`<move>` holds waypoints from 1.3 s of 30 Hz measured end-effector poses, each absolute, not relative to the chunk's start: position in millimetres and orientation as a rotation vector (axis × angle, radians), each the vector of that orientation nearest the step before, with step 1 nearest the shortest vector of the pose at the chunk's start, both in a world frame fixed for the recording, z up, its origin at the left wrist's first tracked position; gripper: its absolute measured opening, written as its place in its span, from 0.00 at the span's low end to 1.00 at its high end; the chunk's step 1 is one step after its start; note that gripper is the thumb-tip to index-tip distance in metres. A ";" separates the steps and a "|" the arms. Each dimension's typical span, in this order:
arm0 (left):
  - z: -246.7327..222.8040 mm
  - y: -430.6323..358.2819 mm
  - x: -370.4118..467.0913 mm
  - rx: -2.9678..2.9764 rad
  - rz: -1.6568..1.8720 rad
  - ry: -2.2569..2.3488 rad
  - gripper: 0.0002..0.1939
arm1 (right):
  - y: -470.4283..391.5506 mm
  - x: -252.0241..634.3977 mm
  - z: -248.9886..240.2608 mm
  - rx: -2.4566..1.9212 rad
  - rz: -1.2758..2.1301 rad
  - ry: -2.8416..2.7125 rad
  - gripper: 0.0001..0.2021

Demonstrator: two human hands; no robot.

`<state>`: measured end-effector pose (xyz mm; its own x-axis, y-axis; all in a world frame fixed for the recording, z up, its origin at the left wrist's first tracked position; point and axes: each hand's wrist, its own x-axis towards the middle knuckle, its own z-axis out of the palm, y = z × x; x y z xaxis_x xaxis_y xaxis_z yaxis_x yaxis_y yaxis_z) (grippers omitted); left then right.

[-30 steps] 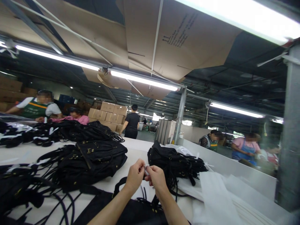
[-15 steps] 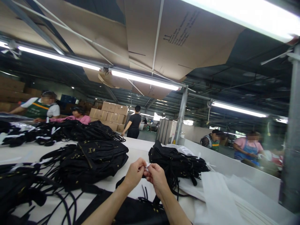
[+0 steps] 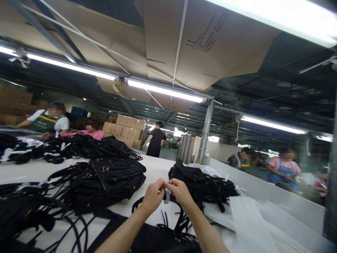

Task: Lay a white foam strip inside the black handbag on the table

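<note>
- together, left hand (image 3: 153,195) and right hand (image 3: 181,191) pinch a small white tag (image 3: 166,195).
- just beyond, black bags (image 3: 110,179) crowd the white table (image 3: 158,165).

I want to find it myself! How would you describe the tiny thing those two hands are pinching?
Start at the long white table piled with black bags. Just above its near edge, the left hand and right hand meet. Between their fingertips hangs a small white tag, pale against the black.

Tube lights (image 3: 163,90) under cardboard ceiling (image 3: 210,42)
</note>
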<state>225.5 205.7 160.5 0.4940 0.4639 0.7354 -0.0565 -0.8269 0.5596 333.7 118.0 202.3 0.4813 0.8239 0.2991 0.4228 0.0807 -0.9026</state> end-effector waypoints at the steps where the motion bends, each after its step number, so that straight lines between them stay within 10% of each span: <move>1: 160.0 205.6 224.7 2.254 1.312 0.351 0.10 | 119.5 335.6 202.8 -1.540 0.356 -1.154 0.10; 21: 161.1 233.6 225.7 3.116 0.934 0.507 0.28 | 141.4 356.7 222.5 -1.323 -0.053 -1.182 0.14; 34: 67.4 222.4 158.8 3.086 1.037 0.941 0.42 | 120.5 344.5 95.8 -2.037 -0.556 -1.988 0.15; 39: 56.5 240.8 135.5 2.838 0.494 1.301 0.34 | 119.5 358.8 72.9 -2.374 -0.328 -2.013 0.17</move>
<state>135.5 240.8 56.5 0.6125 0.7358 0.2888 0.7418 -0.6613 0.1114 358.8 119.5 72.9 0.1506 0.9745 0.1664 0.9768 -0.1726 0.1265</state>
